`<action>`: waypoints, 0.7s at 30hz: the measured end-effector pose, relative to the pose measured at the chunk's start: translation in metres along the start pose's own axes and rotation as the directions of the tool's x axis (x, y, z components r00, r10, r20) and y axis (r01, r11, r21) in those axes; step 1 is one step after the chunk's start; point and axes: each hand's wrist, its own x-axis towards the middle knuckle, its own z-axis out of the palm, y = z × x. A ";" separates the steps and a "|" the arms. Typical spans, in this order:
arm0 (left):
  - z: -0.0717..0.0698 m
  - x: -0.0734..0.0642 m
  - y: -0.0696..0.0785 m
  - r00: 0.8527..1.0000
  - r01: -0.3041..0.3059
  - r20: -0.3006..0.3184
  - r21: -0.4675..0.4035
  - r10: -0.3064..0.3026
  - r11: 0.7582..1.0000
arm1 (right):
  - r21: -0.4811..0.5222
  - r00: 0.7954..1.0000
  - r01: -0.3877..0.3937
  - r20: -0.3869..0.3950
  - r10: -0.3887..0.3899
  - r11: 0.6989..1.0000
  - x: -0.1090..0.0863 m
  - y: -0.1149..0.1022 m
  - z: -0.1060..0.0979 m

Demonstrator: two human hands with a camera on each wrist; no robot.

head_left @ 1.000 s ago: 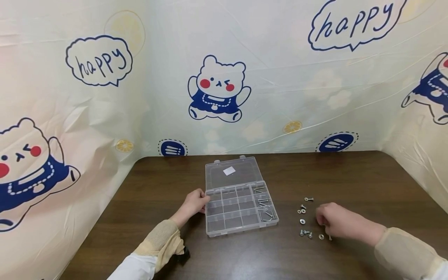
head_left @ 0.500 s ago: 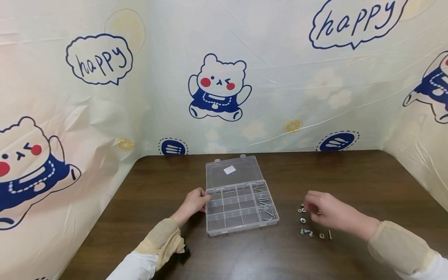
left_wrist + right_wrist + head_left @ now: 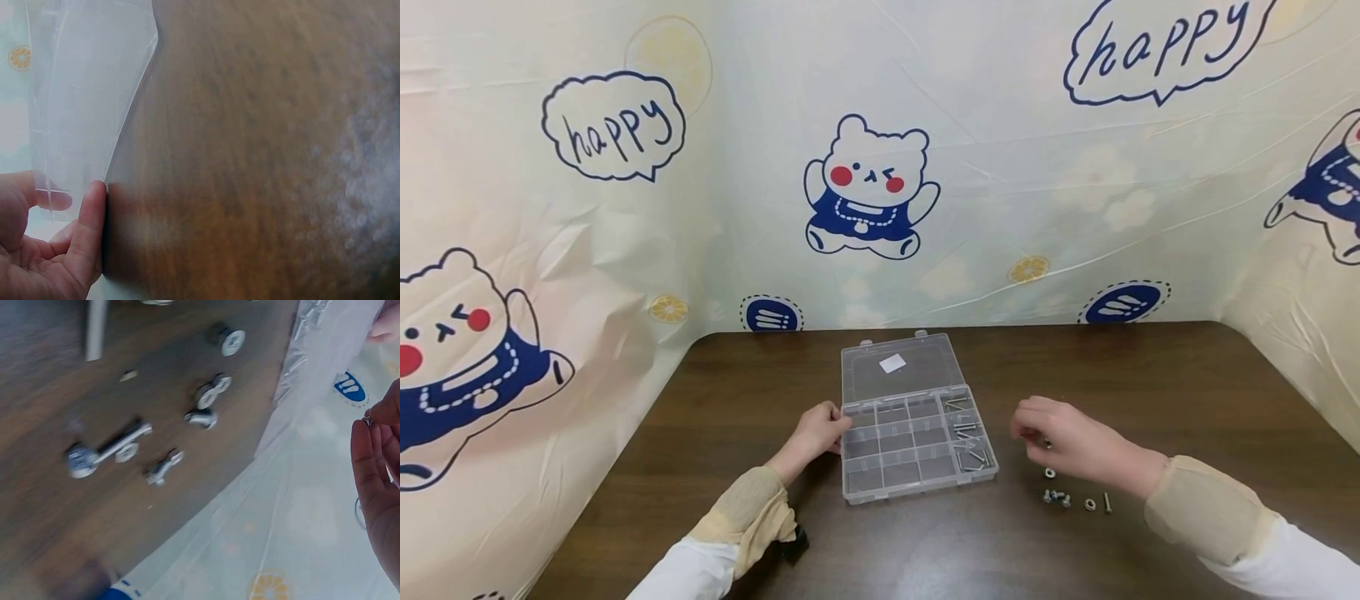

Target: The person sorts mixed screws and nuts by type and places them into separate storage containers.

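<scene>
A clear plastic compartment box lies on the table with its lid folded back. Several long screws lie in its right-hand column of compartments. My left hand pinches the box's left wall between thumb and fingers, also visible in the left wrist view. To the right of the box, my right hand is raised over the table. Its thumb and fingers pinch a small shiny metal fastener, mostly hidden by the fingertips. Below that hand lie several short screws, a nut and a longer screw.
The brown table ends at a printed curtain behind and at both sides. A white label lies on the lid. A dark object sits beneath my left wrist. More loose hardware is partly hidden by the right hand.
My right hand has moved from the loose hardware leftward and away from me, toward the box, uncovering the longer screw. My left hand stays on the box's wall.
</scene>
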 end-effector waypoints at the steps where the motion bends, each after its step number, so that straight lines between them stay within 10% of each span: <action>1: 0.000 0.000 0.000 1.000 -0.001 -0.001 -0.001 0.001 1.000 | 0.004 1.000 0.011 0.001 -0.011 1.000 0.003 -0.001 0.002; 21: 0.001 0.001 0.000 1.000 -0.002 -0.004 -0.009 0.002 1.000 | 0.057 0.994 0.042 0.103 -0.048 0.997 0.025 -0.012 0.025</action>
